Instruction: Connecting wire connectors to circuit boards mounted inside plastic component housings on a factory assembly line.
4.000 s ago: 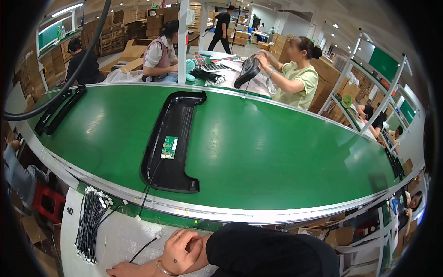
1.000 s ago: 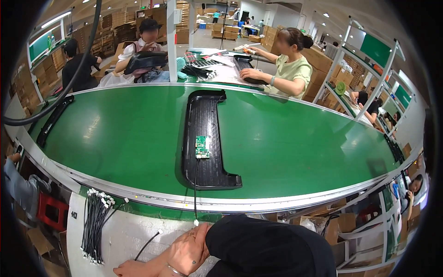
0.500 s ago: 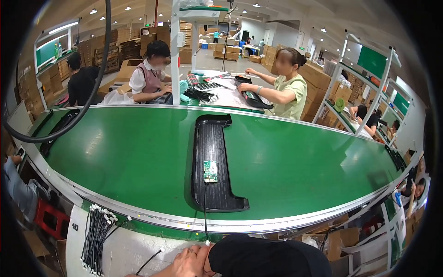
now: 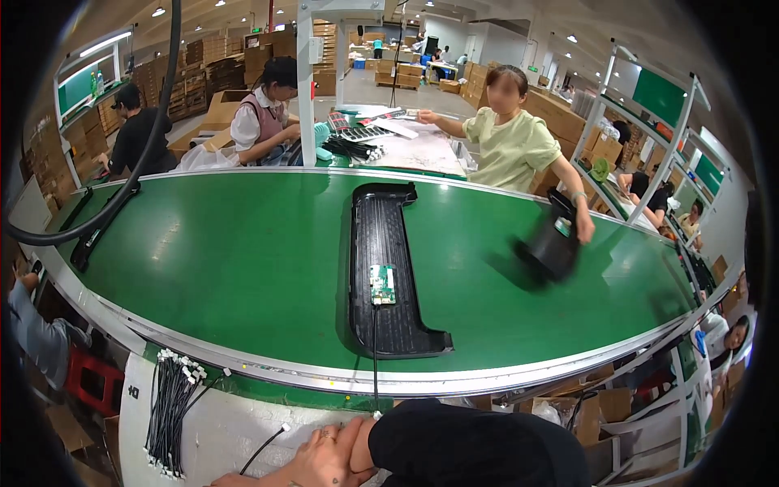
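Note:
At the lower edge my left hand [image 4: 323, 456] rests on my bent right arm, beside the end of its black sleeve [image 4: 479, 446]. Its fingers lie against that arm, partly hidden, with no object visible in them. My right hand is out of sight. In front of my arms, a long black plastic housing [image 4: 377, 231] lies on the green conveyor belt [image 4: 243, 268]. A green circuit board [image 4: 383, 284] sits on the housing, and a black cable [image 4: 375, 349] runs from it over the near rail to a white plug [image 4: 376, 415] beside my arm.
A bundle of black cables [image 4: 169, 414] with white plugs and a single cable [image 4: 264, 448] lie on the white worktop. Across the belt, a co-worker's hand [image 4: 583, 226] holds another black housing [image 4: 552, 247], blurred. A thick black hose [image 4: 166, 134] hangs at left.
The co-worker opposite has swung a black housing from the far table out over the belt's right side. My left hand remains against my right arm, and the view has shifted slightly.

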`<move>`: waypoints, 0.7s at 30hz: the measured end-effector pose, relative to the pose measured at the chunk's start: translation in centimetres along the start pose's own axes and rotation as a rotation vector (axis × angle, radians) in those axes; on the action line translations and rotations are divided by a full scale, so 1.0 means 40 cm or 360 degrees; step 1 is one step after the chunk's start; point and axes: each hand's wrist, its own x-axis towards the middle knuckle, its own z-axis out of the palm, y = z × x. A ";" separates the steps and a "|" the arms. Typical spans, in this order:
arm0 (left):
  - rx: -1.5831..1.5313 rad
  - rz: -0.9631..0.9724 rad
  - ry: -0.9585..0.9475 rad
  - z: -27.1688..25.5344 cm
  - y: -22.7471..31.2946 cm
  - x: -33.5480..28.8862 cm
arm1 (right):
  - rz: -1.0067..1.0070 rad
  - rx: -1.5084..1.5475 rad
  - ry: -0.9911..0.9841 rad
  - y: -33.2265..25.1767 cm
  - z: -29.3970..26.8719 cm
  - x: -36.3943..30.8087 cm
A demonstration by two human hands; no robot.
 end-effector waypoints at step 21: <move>0.0089 -0.0230 -0.0071 0.021 0.003 -0.033 | 0.0239 0.0257 -0.0066 -0.003 0.001 0.001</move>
